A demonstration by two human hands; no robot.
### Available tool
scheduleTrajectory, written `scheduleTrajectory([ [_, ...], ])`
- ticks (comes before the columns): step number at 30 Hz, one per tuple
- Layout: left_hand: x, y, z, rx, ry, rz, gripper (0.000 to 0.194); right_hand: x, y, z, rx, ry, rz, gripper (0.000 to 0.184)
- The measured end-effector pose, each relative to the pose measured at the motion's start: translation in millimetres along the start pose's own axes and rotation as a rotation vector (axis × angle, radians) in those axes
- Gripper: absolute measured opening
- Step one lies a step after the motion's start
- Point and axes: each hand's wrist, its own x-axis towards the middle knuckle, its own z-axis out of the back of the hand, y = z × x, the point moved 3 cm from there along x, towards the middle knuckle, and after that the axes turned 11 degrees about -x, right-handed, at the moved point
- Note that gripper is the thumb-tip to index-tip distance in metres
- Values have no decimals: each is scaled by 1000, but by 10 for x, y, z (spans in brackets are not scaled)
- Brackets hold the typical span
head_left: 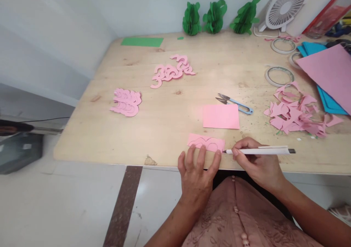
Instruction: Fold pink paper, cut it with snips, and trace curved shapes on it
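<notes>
A small pink paper strip (pixel 201 140) with curved pen lines drawn on it lies near the table's front edge. The spread fingers of my left hand (pixel 197 170) press flat on its lower side. My right hand (pixel 257 166) grips a white pen (pixel 270 151), whose tip is at the strip's right end; I cannot tell whether it touches the paper. Just beyond lies a plain pink paper rectangle (pixel 221 117). Blue-handled thread snips (pixel 238 105) rest against its upper right corner, blades pointing left.
Cut pink curved pieces (pixel 171 71) and a stacked pink bundle (pixel 126 102) lie to the left. Pink scraps (pixel 298 111), tape rolls (pixel 279 76) and a large pink sheet (pixel 329 75) are at the right. Green paper figures (pixel 215 17) and a white fan (pixel 285 7) stand at the back.
</notes>
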Motion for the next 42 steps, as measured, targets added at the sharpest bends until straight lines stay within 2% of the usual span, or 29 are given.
scheduleTrajectory([
  [4,-4,1,4,-3,10,5,48,7,9,1,21,34,19,15],
  [11,1,-1,3,-1,1,3,48,2,-20,0,58,-15,-67,14],
  [20,-3,0,5,-9,0,3,48,4,0,-14,33,17,-96,15],
  [32,8,-2,5,7,-11,-2,48,10,0,-6,40,10,-96,15],
  [38,6,-8,16,11,29,12,50,10,2,-9,42,8,-102,15],
  [42,3,-6,10,13,-7,-5,49,19,15,-1,40,-3,-100,15],
])
